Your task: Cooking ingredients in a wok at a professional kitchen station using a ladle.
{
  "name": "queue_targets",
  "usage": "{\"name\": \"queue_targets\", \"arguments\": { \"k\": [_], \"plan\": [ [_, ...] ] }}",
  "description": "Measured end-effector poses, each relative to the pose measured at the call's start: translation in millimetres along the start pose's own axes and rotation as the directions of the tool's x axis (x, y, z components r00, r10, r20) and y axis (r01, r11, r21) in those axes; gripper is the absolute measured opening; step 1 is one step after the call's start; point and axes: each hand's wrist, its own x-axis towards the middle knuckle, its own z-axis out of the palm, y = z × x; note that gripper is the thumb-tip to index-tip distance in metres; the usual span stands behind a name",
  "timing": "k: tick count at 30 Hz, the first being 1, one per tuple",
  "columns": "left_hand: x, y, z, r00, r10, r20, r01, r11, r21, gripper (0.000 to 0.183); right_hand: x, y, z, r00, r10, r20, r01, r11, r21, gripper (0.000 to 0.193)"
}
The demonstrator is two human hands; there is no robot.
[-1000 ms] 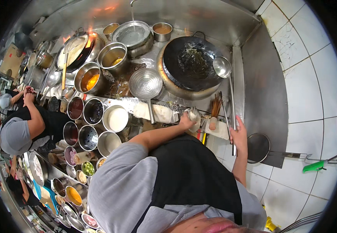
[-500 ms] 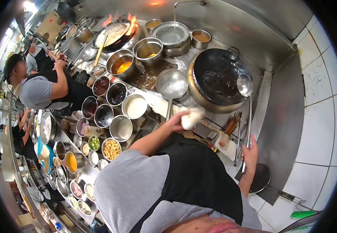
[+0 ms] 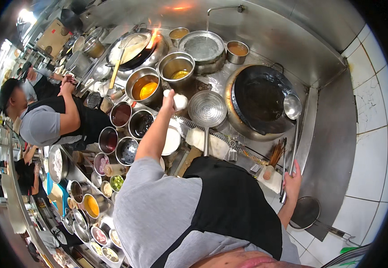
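Observation:
My left hand (image 3: pixel 169 103) is stretched forward, closed around a bunched white cloth (image 3: pixel 181 102). It is above the counter, between two steel pots with orange and yellow liquid (image 3: pixel 148 90) and a perforated strainer (image 3: pixel 207 108). The strainer lies with its handle toward my apron. At the right, my right hand (image 3: pixel 292 182) grips the long handle of a ladle (image 3: pixel 292 107). The ladle's bowl rests over the right rim of a black wok (image 3: pixel 263 100), which has a dark, shiny inside.
A thin tap runs into a water pot (image 3: pixel 201 47). At the far left burner, flames rise beside another wok (image 3: pixel 133 47). Steel sauce pots (image 3: pixel 121 114) and ingredient bowls crowd the left. A bamboo brush (image 3: pixel 274 158) lies near my right hand. A co-worker (image 3: pixel 53 109) stands at the left.
My left hand has swung left and forward with the white cloth, from in front of the strainer to beside the pots. My right hand stays on the ladle. The whole view has shifted slightly.

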Motion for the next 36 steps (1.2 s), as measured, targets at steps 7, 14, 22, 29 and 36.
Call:
{"name": "queue_targets", "arguments": {
  "k": [7, 14, 22, 29, 36],
  "plan": [
    [140, 34, 23, 0.836, 0.116, -0.537, 0.161, 0.882, 0.442, 0.078, -9, -14, 24, 0.999, 0.031, -0.026, -0.031, 1.000, 0.004, 0.065],
    [88, 54, 91, 0.714, 0.093, -0.694, 0.317, 0.841, 0.438, 0.052, -36, -18, 41, 0.990, 0.092, -0.105, -0.089, 0.995, 0.035, 0.067],
    [40, 54, 76, 0.682, 0.295, -0.669, 0.179, 0.820, 0.544, 0.060, -44, 0, 35, 0.998, 0.045, -0.046, -0.043, 0.999, 0.033, 0.068],
    [12, 63, 76, 0.716, 0.651, -0.253, -0.104, 0.458, 0.883, 0.055, -38, 13, 29, 0.998, 0.048, -0.030, -0.048, 0.999, -0.011, 0.069],
    [-36, 109, 116, 0.646, 0.735, 0.207, -0.347, 0.040, 0.937, 0.049, -41, 9, 21, 0.995, 0.094, -0.015, -0.094, 0.995, 0.019, 0.068]
  ]
}}
